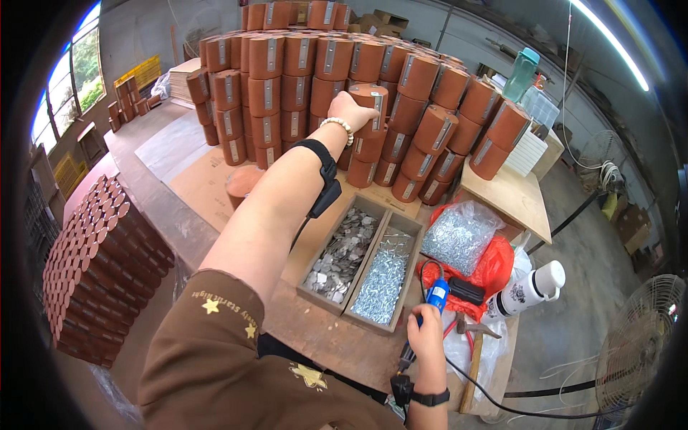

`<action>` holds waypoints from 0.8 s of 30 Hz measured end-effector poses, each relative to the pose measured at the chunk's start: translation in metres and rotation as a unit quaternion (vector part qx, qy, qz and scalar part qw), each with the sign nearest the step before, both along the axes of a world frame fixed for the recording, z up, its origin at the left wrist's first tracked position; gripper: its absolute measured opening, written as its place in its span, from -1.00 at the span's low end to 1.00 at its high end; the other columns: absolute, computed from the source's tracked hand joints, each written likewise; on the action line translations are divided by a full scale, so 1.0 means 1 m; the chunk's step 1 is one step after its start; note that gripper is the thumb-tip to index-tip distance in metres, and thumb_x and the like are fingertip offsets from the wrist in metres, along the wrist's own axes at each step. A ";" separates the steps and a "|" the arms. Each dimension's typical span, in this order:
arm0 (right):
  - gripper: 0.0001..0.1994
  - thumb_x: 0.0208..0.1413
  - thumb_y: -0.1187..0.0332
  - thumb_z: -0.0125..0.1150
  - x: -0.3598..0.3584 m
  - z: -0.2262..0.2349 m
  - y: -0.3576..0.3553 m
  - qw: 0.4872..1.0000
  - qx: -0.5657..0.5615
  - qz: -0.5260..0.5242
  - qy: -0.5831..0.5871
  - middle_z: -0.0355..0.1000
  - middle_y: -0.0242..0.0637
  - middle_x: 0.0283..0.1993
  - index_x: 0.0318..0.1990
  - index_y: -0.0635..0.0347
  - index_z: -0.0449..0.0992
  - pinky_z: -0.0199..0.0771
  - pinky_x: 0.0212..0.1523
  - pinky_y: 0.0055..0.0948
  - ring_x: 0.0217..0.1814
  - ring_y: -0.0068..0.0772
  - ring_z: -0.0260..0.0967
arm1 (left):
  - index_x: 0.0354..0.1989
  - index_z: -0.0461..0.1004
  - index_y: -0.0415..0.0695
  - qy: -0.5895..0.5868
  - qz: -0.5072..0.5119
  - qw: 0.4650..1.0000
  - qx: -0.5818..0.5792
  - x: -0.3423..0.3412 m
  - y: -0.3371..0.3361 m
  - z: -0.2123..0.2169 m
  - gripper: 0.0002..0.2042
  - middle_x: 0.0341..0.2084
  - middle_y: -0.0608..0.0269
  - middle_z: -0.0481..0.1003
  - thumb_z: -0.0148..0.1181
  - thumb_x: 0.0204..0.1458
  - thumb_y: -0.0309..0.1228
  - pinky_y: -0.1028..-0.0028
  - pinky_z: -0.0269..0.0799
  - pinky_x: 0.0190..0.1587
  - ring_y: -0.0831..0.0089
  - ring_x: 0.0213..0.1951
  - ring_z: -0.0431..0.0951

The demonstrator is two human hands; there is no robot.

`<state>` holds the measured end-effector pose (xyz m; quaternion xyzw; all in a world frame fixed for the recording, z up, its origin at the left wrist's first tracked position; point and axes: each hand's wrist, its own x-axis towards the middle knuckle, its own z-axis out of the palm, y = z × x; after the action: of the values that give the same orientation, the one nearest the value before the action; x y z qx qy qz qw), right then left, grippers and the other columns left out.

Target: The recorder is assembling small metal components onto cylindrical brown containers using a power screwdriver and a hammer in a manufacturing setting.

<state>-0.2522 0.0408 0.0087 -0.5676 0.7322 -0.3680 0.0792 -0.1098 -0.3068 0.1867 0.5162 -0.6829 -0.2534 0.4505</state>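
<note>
My left hand [352, 113] reaches out to the stacked brown cylinders and is closed on one brown cylinder [371, 97] near the front of the stack. This cylinder has a grey metal strip down its side and stands on others like it. My fingers are partly hidden behind my hand. Low at the right, my right hand [428, 331] is wrapped round a blue corded electric screwdriver [437, 292]. Between my arms stands a divided wooden box, with grey metal pieces [347, 244] in one compartment and silver screws [383, 283] in the other.
Right of the box lie a clear bag of screws [462, 236] on red plastic, a white bottle [527, 290] and a hammer [476, 328]. A single cylinder [244, 183] stands by my left forearm. More cylinders [100, 265] are piled at left. A fan [641, 344] stands at right.
</note>
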 end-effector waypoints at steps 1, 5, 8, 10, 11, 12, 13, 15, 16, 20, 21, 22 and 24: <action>-0.88 -0.19 0.53 0.06 -0.002 0.002 0.006 1.000 -0.014 -0.007 -0.013 0.29 0.01 -0.29 -0.41 0.32 0.36 0.27 -0.17 -0.28 -0.21 0.01 0.26 | -0.26 0.32 -0.40 -0.023 0.033 0.999 -0.023 -0.009 -0.013 -0.006 -0.38 -0.31 -0.12 0.43 0.35 -0.49 -0.20 0.42 0.38 -0.17 0.18 -0.23 0.47; -0.88 -0.22 0.55 0.09 -0.014 0.001 0.033 0.998 0.000 -0.050 -0.046 0.30 -0.05 -0.30 -0.44 0.30 0.36 0.27 -0.19 -0.29 -0.23 -0.06 0.27 | -0.28 0.32 -0.39 -0.057 0.050 0.995 -0.072 -0.032 -0.038 -0.007 -0.39 -0.31 -0.12 0.43 0.35 -0.51 -0.20 0.40 0.37 -0.15 0.14 -0.22 0.46; -0.89 -0.22 0.54 0.10 -0.020 -0.001 0.048 0.994 0.013 -0.076 -0.079 0.30 -0.06 -0.30 -0.45 0.29 0.36 0.29 -0.23 -0.32 -0.23 -0.10 0.28 | -0.27 0.32 -0.39 -0.061 0.060 0.993 -0.079 -0.043 -0.056 -0.013 -0.39 -0.31 -0.13 0.42 0.34 -0.51 -0.20 0.39 0.37 -0.15 0.14 -0.21 0.45; -0.90 -0.22 0.54 0.10 -0.022 -0.002 0.052 0.993 0.027 -0.092 -0.074 0.31 -0.05 -0.28 -0.46 0.29 0.37 0.31 -0.28 -0.36 -0.23 -0.11 0.29 | -0.28 0.33 -0.39 -0.057 0.069 0.992 -0.083 -0.049 -0.062 -0.018 -0.40 -0.31 -0.14 0.43 0.33 -0.50 -0.19 0.39 0.37 -0.15 0.15 -0.22 0.45; -0.90 -0.22 0.54 0.10 -0.024 -0.007 0.054 0.993 0.013 -0.094 -0.070 0.31 -0.05 -0.28 -0.46 0.29 0.37 0.31 -0.30 -0.37 -0.23 -0.12 0.29 | -0.30 0.34 -0.39 -0.051 0.073 0.992 -0.090 -0.052 -0.065 -0.019 -0.41 -0.32 -0.13 0.43 0.33 -0.50 -0.20 0.39 0.37 -0.15 0.14 -0.23 0.46; -0.90 -0.22 0.54 0.10 -0.025 -0.010 0.055 0.993 -0.002 -0.097 -0.066 0.31 -0.05 -0.28 -0.46 0.29 0.37 0.31 -0.32 -0.39 -0.23 -0.13 0.29 | -0.31 0.36 -0.39 -0.045 0.077 0.991 -0.096 -0.053 -0.066 -0.019 -0.43 -0.33 -0.13 0.43 0.33 -0.50 -0.21 0.39 0.37 -0.16 0.14 -0.24 0.46; -0.90 -0.22 0.54 0.10 -0.024 -0.007 0.053 0.993 0.001 -0.096 -0.067 0.31 -0.05 -0.28 -0.46 0.29 0.37 0.31 -0.32 -0.39 -0.23 -0.13 0.29 | -0.33 0.38 -0.39 -0.042 0.057 0.994 -0.079 -0.053 -0.064 -0.016 -0.45 -0.34 -0.11 0.44 0.33 -0.50 -0.21 0.39 0.38 -0.17 0.15 -0.26 0.47; -0.91 -0.22 0.54 0.09 -0.020 0.000 0.048 0.990 0.011 -0.107 -0.095 0.30 -0.05 -0.27 -0.46 0.29 0.37 0.30 -0.30 -0.38 -0.24 -0.12 0.29 | -0.33 0.39 -0.38 -0.057 0.058 0.995 -0.059 -0.051 -0.062 -0.014 -0.45 -0.34 -0.10 0.45 0.33 -0.50 -0.20 0.39 0.38 -0.18 0.15 -0.26 0.47; -0.91 -0.22 0.54 0.09 -0.021 -0.001 0.047 0.990 0.011 -0.107 -0.095 0.30 -0.05 -0.27 -0.46 0.29 0.37 0.30 -0.30 -0.38 -0.24 -0.12 0.29 | -0.33 0.39 -0.37 -0.070 0.058 0.995 -0.044 -0.049 -0.062 -0.013 -0.46 -0.35 -0.10 0.45 0.33 -0.49 -0.20 0.39 0.39 -0.18 0.15 -0.27 0.48; -0.91 -0.21 0.53 0.09 -0.022 0.001 0.045 0.991 0.034 -0.102 -0.084 0.29 -0.05 -0.26 -0.46 0.29 0.37 0.28 -0.25 -0.34 -0.25 -0.10 0.28 | -0.27 0.35 -0.36 -0.087 0.089 0.990 -0.063 -0.054 -0.056 -0.020 -0.40 -0.31 -0.09 0.43 0.34 -0.46 -0.14 0.39 0.37 -0.15 0.16 -0.23 0.46; -0.91 -0.21 0.53 0.09 -0.022 0.003 0.044 0.989 0.045 -0.107 -0.095 0.29 -0.05 -0.26 -0.46 0.29 0.37 0.27 -0.23 -0.31 -0.24 -0.09 0.27 | -0.24 0.32 -0.37 -0.094 0.074 0.992 -0.040 -0.053 -0.056 -0.017 -0.36 -0.28 -0.09 0.42 0.35 -0.45 -0.11 0.40 0.35 -0.12 0.16 -0.19 0.44; -0.91 -0.21 0.53 0.09 -0.023 0.001 0.045 0.989 0.047 -0.107 -0.095 0.29 -0.05 -0.26 -0.46 0.29 0.37 0.27 -0.23 -0.31 -0.24 -0.09 0.27 | -0.24 0.32 -0.37 -0.095 0.075 0.992 -0.038 -0.051 -0.055 -0.017 -0.36 -0.28 -0.09 0.42 0.35 -0.45 -0.11 0.40 0.35 -0.12 0.16 -0.19 0.44; -0.89 -0.20 0.52 0.09 -0.027 -0.006 0.048 0.994 0.041 -0.093 -0.048 0.28 -0.05 -0.26 -0.44 0.28 0.35 0.26 -0.22 -0.30 -0.21 -0.08 0.25 | -0.23 0.31 -0.37 -0.088 0.047 0.995 -0.028 -0.049 -0.055 -0.016 -0.35 -0.26 -0.10 0.41 0.35 -0.45 -0.11 0.39 0.35 -0.12 0.15 -0.17 0.42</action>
<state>-0.2793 0.0884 0.0029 -0.4752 0.7917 -0.3700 0.1026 -0.1583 -0.3616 0.1711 0.5552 -0.7020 -0.1664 0.4138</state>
